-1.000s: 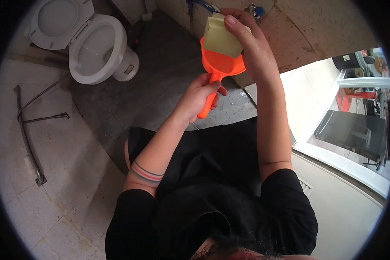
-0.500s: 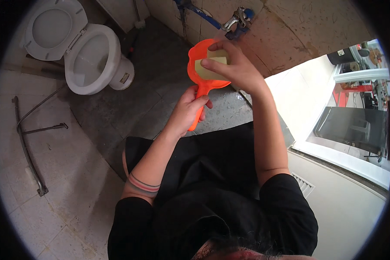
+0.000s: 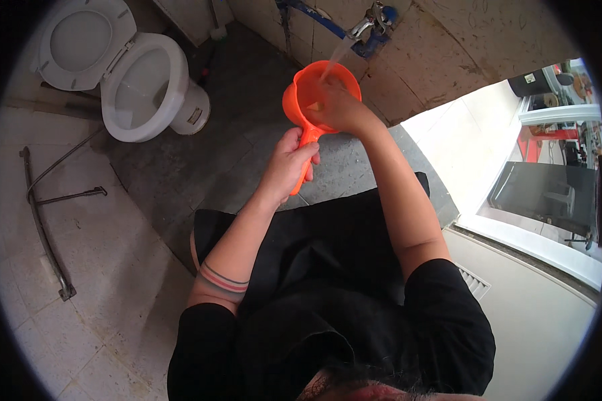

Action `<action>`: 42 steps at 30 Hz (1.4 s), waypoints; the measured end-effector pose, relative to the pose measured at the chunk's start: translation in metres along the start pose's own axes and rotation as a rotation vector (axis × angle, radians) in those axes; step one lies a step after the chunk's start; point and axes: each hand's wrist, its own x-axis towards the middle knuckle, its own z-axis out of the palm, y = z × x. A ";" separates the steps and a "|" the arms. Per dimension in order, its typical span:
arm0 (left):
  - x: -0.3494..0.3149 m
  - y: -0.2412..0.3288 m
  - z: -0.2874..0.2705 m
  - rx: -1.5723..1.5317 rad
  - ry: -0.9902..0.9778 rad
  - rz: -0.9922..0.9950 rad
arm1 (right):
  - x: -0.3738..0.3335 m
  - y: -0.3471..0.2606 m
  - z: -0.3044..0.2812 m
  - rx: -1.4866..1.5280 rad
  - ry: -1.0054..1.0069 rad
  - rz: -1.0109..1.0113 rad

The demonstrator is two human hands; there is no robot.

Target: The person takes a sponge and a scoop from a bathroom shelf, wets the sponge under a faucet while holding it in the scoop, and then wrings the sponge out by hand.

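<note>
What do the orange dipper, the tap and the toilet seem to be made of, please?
Orange dipper: probably smooth plastic, from its uniform colour and moulded shape. Tap: likely chromed metal, given its bright, silvery reflections. Toilet: apparently glazed ceramic, white with a soft sheen.

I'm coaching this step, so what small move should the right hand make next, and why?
Probably turn the pale yellow piece with the right hand under the running water: the stream from the shiny metal tap falls into the round orange plastic dipper, where that hand and piece are, while the left hand grips the dipper's handle.
</note>
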 end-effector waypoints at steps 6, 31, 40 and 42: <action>0.006 0.001 -0.006 -0.011 0.016 -0.029 | 0.006 0.002 -0.011 0.170 0.046 0.117; 0.014 -0.012 -0.013 0.032 0.057 -0.088 | -0.015 -0.016 -0.070 0.206 0.498 0.086; 0.019 -0.020 -0.015 0.056 0.086 -0.096 | -0.032 -0.066 -0.121 -0.110 0.695 0.140; 0.019 -0.020 -0.015 0.059 0.090 -0.102 | -0.041 -0.078 -0.132 -0.136 0.585 0.181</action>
